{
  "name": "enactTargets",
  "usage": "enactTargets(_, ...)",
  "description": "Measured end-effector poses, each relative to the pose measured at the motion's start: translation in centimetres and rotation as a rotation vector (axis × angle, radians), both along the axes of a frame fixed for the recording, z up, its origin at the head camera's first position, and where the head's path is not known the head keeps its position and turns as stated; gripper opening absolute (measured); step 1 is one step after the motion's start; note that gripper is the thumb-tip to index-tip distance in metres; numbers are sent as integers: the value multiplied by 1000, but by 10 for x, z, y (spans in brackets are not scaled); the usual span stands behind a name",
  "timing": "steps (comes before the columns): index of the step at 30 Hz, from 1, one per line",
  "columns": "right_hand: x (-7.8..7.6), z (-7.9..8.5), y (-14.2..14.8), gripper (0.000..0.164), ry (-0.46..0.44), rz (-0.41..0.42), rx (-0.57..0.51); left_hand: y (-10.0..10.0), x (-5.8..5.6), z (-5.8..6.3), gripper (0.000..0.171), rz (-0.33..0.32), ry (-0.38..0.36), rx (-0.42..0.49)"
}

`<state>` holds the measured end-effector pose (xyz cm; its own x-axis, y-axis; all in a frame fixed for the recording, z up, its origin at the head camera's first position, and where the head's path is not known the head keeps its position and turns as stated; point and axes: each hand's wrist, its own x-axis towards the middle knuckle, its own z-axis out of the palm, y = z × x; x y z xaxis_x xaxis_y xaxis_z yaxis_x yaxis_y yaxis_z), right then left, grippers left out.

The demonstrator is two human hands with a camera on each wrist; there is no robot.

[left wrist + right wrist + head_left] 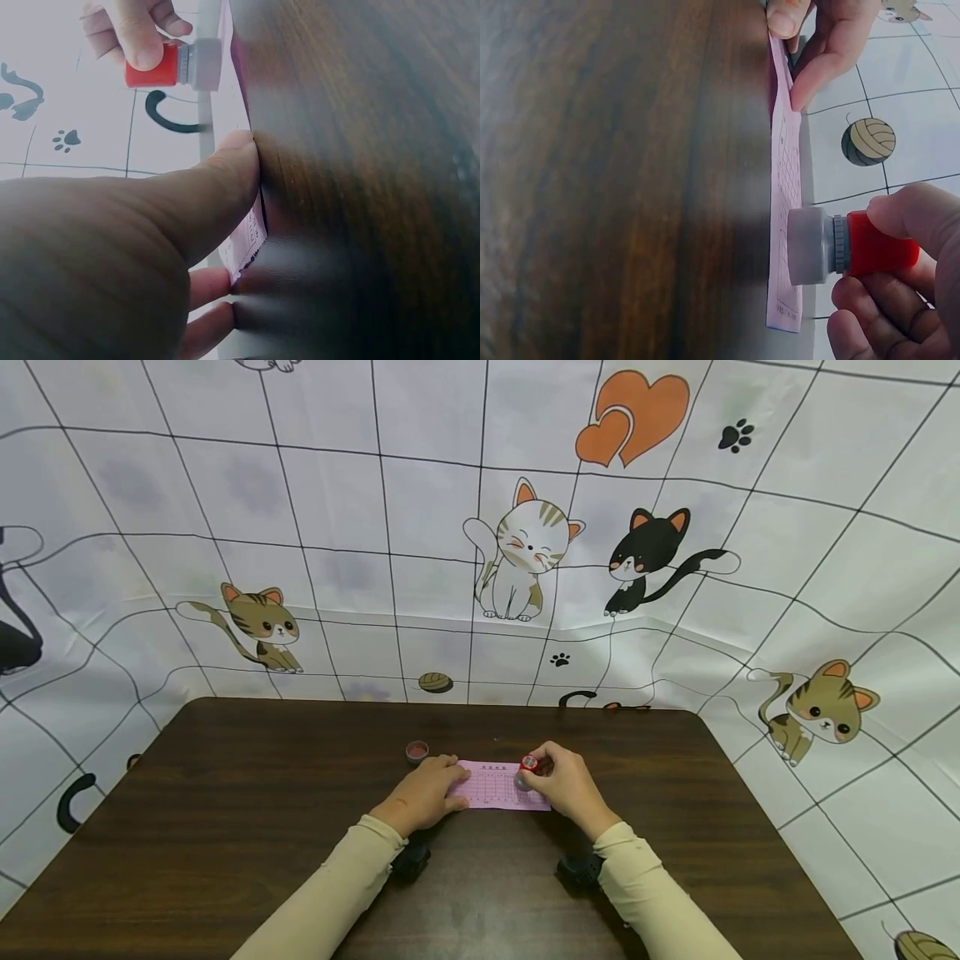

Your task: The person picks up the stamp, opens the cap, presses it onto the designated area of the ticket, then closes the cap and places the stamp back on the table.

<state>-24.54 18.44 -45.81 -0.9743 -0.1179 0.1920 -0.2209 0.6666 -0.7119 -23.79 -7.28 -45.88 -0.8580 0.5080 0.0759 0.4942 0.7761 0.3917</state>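
A pink paper slip [491, 787] printed with a grid lies on the table. My left hand [424, 793] rests on its left end, with the thumb [225, 172] pressing the near edge and the other fingers at the far side. Over the right part of the slip, my right hand [566, 783] grips a stamp with a red handle [881, 244] and a wide grey end [808, 246]. That grey end faces down against the slip or just above it; I cannot tell which. What is under it is hidden.
Beyond my left hand stands a small round container [417, 752], reddish inside. The dark wooden table [262, 810] ends at a white cloth [420, 568] printed with cats. Dark devices [579, 870] sit under both wrists.
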Motion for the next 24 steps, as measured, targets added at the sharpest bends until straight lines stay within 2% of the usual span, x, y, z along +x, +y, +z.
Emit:
enactTargets(9, 0, 0, 0, 18, -6, 2, -5, -1, -1, -4, 45, 21, -24, 4)
enactTargets(24, -1, 0, 2, 17, -9, 17, -8, -1, -1, 1, 46, 28, -47, 1)
